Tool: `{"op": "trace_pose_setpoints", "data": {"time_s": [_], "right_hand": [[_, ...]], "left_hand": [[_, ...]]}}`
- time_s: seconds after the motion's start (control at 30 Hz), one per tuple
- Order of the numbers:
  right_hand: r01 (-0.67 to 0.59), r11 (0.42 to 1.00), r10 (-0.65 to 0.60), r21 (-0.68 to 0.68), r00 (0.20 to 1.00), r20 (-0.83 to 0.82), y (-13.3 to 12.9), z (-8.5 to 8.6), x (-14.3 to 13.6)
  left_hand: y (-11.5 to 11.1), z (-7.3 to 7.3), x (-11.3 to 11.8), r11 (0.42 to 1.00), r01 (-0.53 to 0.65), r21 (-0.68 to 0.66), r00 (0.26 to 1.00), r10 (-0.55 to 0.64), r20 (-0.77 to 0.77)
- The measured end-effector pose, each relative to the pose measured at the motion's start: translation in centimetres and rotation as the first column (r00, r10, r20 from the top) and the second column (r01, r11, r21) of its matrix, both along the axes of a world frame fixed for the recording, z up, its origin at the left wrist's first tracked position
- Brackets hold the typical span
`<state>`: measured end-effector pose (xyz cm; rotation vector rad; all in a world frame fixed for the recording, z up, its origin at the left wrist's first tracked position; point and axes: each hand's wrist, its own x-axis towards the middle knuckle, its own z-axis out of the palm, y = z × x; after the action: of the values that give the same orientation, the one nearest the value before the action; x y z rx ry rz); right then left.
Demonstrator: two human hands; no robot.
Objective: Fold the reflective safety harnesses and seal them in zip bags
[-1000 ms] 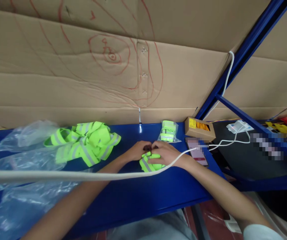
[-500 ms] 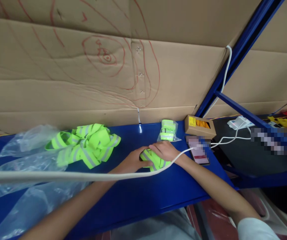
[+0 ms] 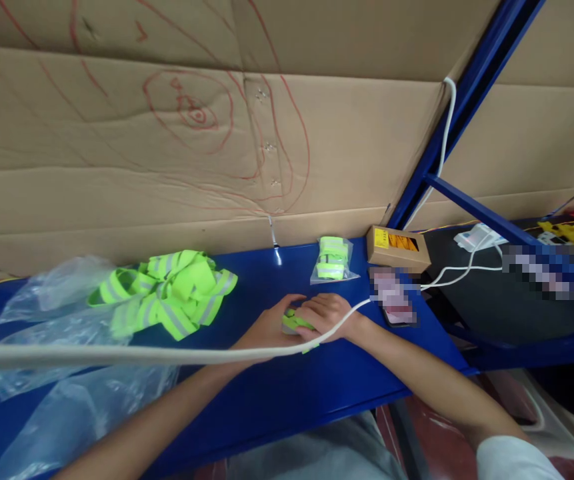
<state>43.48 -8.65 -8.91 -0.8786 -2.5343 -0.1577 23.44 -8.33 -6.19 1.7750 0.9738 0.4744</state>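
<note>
Both hands meet over the blue table, around a folded bundle of neon-green reflective strap [image 3: 297,321]. My left hand [image 3: 270,327] grips the bundle from the left. From the right, my right hand [image 3: 327,315] wraps over it with bent fingers, hiding most of it. A loose heap of the same green and silver strap [image 3: 179,293] lies to the left. Behind the hands sits a clear bag with a folded green strap [image 3: 333,259] inside.
Clear plastic bags [image 3: 61,333] spread over the left of the blue table [image 3: 277,407]. A white cable [image 3: 167,355] crosses in front of my forearms. At right are a phone [image 3: 394,298], a cardboard box [image 3: 399,249] and a blue frame post [image 3: 461,120].
My right hand has closed further over the bundle, and less of the green strap shows between the hands. The view has shifted slightly.
</note>
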Motion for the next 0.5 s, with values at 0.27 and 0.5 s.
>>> {"op": "trace_pose_setpoints", "data": {"time_s": [0.27, 0.5], "right_hand": [[0.02, 0.932, -0.121, -0.362, 0.958, -0.259, -0.2, 2.2, 1.3], [-0.159, 0.501, -0.238, -0.851, 0.92, -0.312, -0.2, 4.2, 3.1]], "left_hand": [[-0.6, 0.3, -0.2, 0.995, -0.101, -0.017, 0.994, 0.102, 0.04], [-1.6, 1.0, 0.1, 0.976, -0.217, -0.017, 0.975, 0.218, 0.045]]}}
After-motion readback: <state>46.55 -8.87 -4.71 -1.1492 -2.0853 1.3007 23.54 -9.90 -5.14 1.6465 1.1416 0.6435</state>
